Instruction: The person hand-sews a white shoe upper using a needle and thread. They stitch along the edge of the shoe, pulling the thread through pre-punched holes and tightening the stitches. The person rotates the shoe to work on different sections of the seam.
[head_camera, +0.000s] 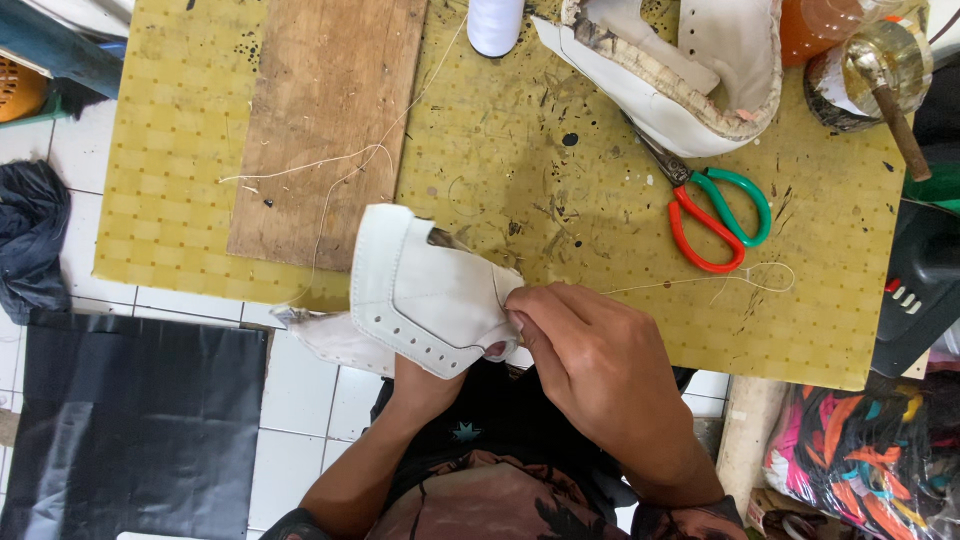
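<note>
White punched shoe upper (425, 295)

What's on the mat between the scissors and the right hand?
In the head view, only a loop of pale thread crosses the yellow mat between the scissors and the right hand; otherwise bare.

A yellow gridded bench (180, 150) carries a bare wooden board (325, 120) on its left part. Scissors (715, 205) with one red and one green handle lie open toward the right, just below a second white shoe upper (670, 95) at the far edge. A white thread spool (495, 22) stands beside that upper. A black sheet (130, 420) covers the white tiled floor (305, 400) at lower left
</note>
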